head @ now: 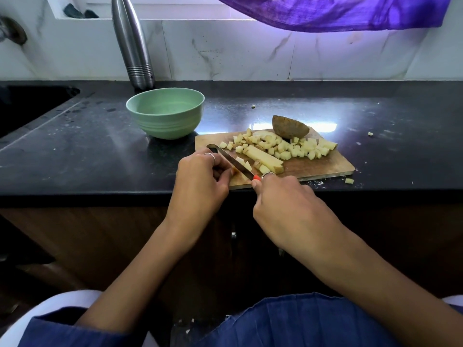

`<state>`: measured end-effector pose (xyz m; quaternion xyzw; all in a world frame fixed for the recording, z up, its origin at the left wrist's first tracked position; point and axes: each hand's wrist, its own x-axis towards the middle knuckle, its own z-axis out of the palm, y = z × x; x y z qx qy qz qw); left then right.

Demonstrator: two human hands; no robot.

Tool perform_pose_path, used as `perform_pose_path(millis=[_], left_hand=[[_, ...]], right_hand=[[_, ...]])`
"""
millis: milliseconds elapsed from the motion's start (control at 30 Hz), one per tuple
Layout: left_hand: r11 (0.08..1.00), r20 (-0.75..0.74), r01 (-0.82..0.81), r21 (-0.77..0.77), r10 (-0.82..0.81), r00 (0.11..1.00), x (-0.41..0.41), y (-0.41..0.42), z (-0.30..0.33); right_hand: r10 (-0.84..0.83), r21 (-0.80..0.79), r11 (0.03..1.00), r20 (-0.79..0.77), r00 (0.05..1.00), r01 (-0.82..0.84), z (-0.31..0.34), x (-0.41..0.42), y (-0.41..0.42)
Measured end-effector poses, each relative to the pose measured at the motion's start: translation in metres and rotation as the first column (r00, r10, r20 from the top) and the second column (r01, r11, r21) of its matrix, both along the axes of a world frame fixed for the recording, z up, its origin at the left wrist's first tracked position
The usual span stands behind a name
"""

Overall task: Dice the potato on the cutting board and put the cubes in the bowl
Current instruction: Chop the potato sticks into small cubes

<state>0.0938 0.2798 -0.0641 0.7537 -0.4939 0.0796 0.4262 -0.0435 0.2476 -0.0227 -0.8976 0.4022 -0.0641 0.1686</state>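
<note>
Gripping the knife [234, 164] by its orange handle, right hand [283, 196] at the cutting board's [323, 166] near edge; blade angled toward ten o'clock. Pinching a small potato piece [241, 161] against the blade, left hand [200, 179] curled. Uncut strips [263, 159] beside the blade, diced cubes [288, 146] heaped toward twelve, an unpeeled potato half [289, 126] at the board's far edge. Green bowl [165, 112] at eleven o'clock, off the board, on the black desk [87, 146]. Steel bottle [132, 43] behind the bowl against the wall; stray cube [349, 181] at three o'clock.
</note>
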Motion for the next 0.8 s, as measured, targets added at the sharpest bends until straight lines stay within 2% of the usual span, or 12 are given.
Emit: perform_pose_path(millis=[467, 533, 633, 700, 733, 800], left_hand=[[1.000, 0.013, 0.000, 0.031, -0.001, 1.000, 0.005, -0.003, 0.001], [0.998, 0.012, -0.003, 0.065, 0.002, 1.000, 0.005, -0.004, 0.003], [0.996, 0.030, -0.012, 0.087, 0.009, 1.000, 0.007, -0.006, 0.004], [0.995, 0.032, -0.020, 0.102, 0.017, 0.999, 0.008, -0.008, 0.003], [0.994, 0.023, -0.020, 0.106, 0.018, 1.000, 0.008, -0.008, 0.002], [0.994, -0.004, -0.019, 0.107, 0.020, 1.000, 0.009, -0.010, 0.003]], right_hand=[[-0.022, -0.008, 1.000, -0.103, 0.994, 0.022, 0.004, 0.018, -0.011], [-0.031, 0.034, 0.999, -0.087, 0.996, 0.034, 0.003, 0.019, -0.017], [-0.050, 0.185, 0.981, -0.083, 0.995, 0.065, 0.005, 0.011, -0.028], [-0.056, 0.340, 0.936, -0.106, 0.993, 0.089, 0.009, 0.002, -0.038], [-0.065, 0.452, 0.886, -0.093, 0.993, 0.101, 0.011, -0.003, -0.044], [-0.078, 0.689, 0.717, -0.072, 0.994, 0.106, 0.015, -0.012, -0.054]])
